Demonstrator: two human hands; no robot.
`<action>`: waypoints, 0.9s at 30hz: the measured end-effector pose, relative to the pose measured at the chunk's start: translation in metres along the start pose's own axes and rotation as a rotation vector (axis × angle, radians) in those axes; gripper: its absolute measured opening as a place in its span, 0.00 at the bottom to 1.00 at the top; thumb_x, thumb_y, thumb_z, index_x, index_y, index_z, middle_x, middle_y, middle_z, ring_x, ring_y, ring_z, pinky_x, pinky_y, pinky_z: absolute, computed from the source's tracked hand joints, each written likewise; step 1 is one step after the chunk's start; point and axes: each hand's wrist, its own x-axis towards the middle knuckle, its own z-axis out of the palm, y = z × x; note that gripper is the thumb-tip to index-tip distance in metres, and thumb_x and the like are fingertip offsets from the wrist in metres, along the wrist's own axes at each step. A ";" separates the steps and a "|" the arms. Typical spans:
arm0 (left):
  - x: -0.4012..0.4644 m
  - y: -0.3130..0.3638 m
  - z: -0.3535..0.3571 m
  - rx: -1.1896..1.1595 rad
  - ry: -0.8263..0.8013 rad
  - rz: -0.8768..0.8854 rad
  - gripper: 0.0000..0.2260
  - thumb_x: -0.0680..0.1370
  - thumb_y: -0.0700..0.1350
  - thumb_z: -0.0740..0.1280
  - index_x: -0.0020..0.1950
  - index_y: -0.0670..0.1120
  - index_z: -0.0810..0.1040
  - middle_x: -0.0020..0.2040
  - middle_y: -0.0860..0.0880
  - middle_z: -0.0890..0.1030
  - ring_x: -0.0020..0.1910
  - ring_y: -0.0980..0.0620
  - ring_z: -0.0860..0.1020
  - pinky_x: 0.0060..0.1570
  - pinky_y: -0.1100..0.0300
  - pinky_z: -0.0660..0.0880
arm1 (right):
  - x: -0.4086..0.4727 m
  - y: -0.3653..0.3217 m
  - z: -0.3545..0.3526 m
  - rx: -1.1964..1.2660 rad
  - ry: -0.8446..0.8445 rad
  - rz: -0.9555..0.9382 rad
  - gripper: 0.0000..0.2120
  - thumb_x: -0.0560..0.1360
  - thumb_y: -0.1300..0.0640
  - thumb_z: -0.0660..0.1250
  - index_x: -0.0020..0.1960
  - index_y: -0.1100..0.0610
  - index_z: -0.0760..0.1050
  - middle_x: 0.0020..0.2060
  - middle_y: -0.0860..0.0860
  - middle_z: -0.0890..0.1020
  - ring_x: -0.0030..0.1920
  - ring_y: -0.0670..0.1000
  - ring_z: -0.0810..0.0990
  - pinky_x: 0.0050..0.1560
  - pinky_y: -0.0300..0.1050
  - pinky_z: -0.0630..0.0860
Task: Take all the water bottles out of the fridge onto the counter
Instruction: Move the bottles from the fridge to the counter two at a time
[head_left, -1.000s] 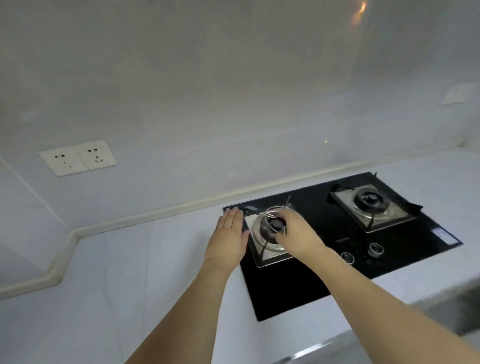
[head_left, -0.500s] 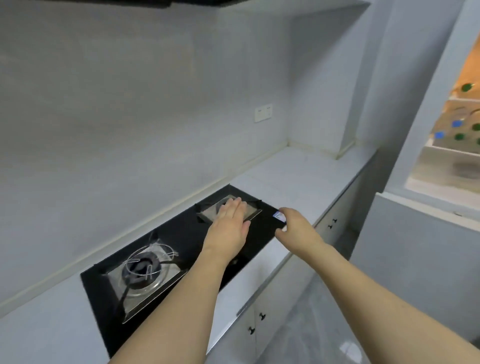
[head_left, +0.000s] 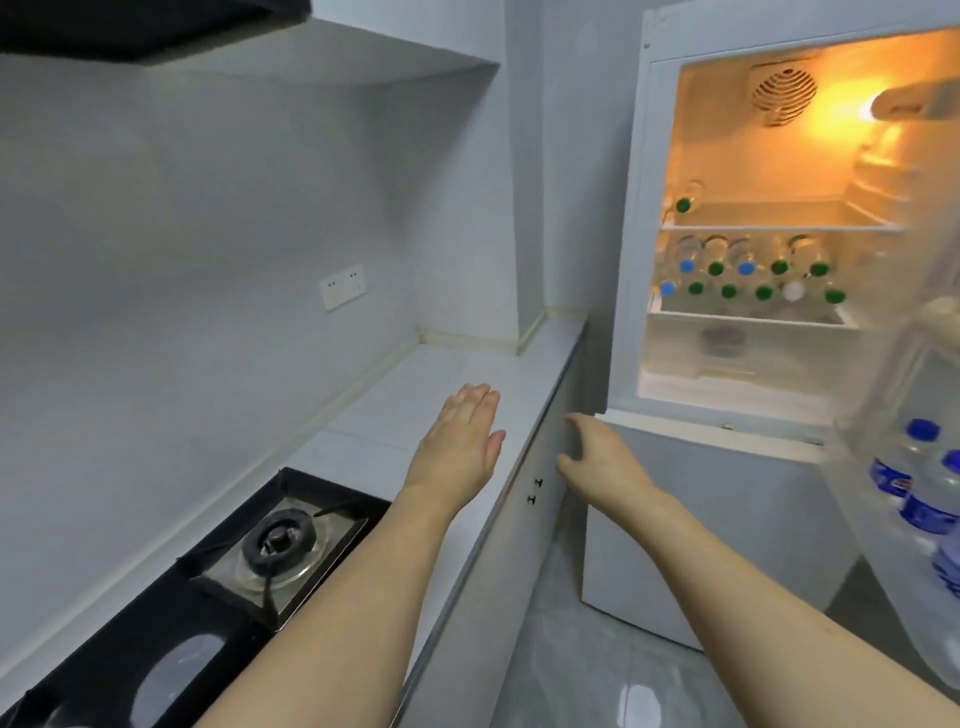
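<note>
Bottles (head_left: 748, 278) lay on their sides on the middle shelf of the open fridge (head_left: 631, 260), two rows of caps facing out, mostly green, a few blue, one white; one more bottle (head_left: 684, 200) lay on the shelf above, and upright blue-capped bottles (head_left: 914, 478) stood in the door rack at the right. The counter (head_left: 467, 364) beside the fridge showed no bottles on it. The left hand (head_left: 460, 441) hovered flat over the counter, fingers straight and together, holding nothing. The right hand (head_left: 597, 457) reached toward the fridge's lower edge, fingers loosely curled and empty. Full bottles like these would likely be fairly heavy, with thin plastic walls that give under a squeeze, and possibly damp and slippery from the cold. The stacked ones might roll once a neighbour is drawn out; the cap end and neck look the easiest place to pull from, then a wrap around the body
</note>
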 end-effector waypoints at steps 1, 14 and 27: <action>0.018 -0.001 0.008 0.000 -0.001 0.018 0.23 0.85 0.49 0.56 0.79 0.44 0.59 0.79 0.47 0.60 0.79 0.48 0.54 0.78 0.54 0.50 | 0.012 0.008 -0.004 -0.001 0.007 0.011 0.28 0.77 0.60 0.63 0.76 0.58 0.60 0.74 0.54 0.65 0.73 0.53 0.64 0.68 0.42 0.62; 0.288 0.036 0.061 -0.030 0.060 0.286 0.23 0.84 0.48 0.57 0.78 0.44 0.61 0.78 0.47 0.62 0.79 0.48 0.56 0.77 0.55 0.54 | 0.207 0.084 -0.127 -0.026 0.228 0.137 0.27 0.77 0.56 0.63 0.75 0.54 0.63 0.73 0.51 0.68 0.71 0.52 0.67 0.70 0.48 0.65; 0.501 0.149 0.101 0.119 0.254 0.550 0.19 0.75 0.42 0.72 0.65 0.39 0.77 0.63 0.40 0.79 0.63 0.38 0.77 0.63 0.46 0.74 | 0.356 0.171 -0.276 -0.072 0.504 0.097 0.17 0.77 0.59 0.62 0.66 0.55 0.72 0.60 0.53 0.78 0.59 0.54 0.77 0.55 0.45 0.72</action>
